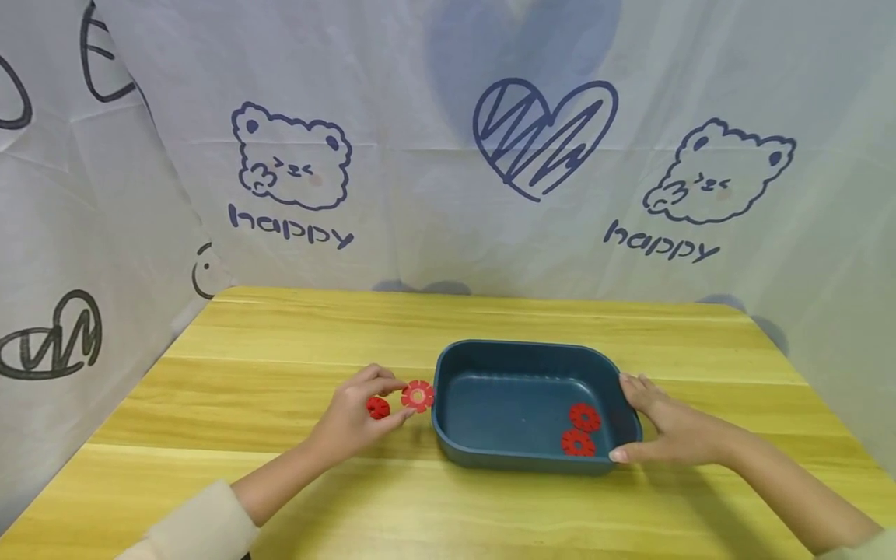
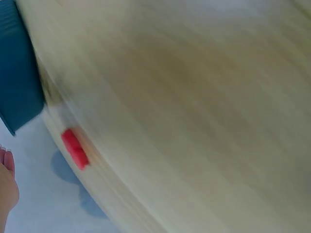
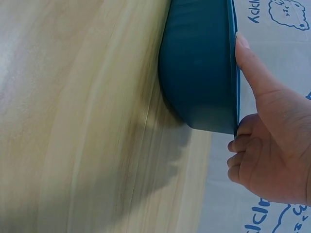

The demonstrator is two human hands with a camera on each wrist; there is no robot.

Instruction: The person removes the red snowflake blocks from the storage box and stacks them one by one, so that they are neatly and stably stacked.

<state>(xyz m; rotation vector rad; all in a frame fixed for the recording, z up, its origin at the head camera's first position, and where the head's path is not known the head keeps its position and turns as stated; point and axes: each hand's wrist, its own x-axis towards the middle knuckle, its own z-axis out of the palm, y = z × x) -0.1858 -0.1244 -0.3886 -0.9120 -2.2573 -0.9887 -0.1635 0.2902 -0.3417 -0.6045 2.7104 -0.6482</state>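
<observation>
In the head view my left hand (image 1: 357,412) pinches a red snowflake building disc (image 1: 418,396) between thumb and forefinger, close beside the left rim of a dark blue plastic tub (image 1: 504,460). Another red disc (image 1: 378,407) shows on the table through the gap behind the fingers; a blurred red piece (image 2: 75,149) lies on the wood in the left wrist view. Two more red discs (image 1: 584,418) rest inside the tub at its right end. My right hand (image 1: 675,428) holds that end, thumb (image 3: 243,42) on the rim and fingers (image 3: 239,158) bent against the outside.
The tub stands on a yellow wood-grain table (image 1: 280,327). Behind the table hangs a white cloth (image 1: 413,171) printed with bears, hearts and lettering, and another stretch of cloth (image 1: 56,218) closes off the left side.
</observation>
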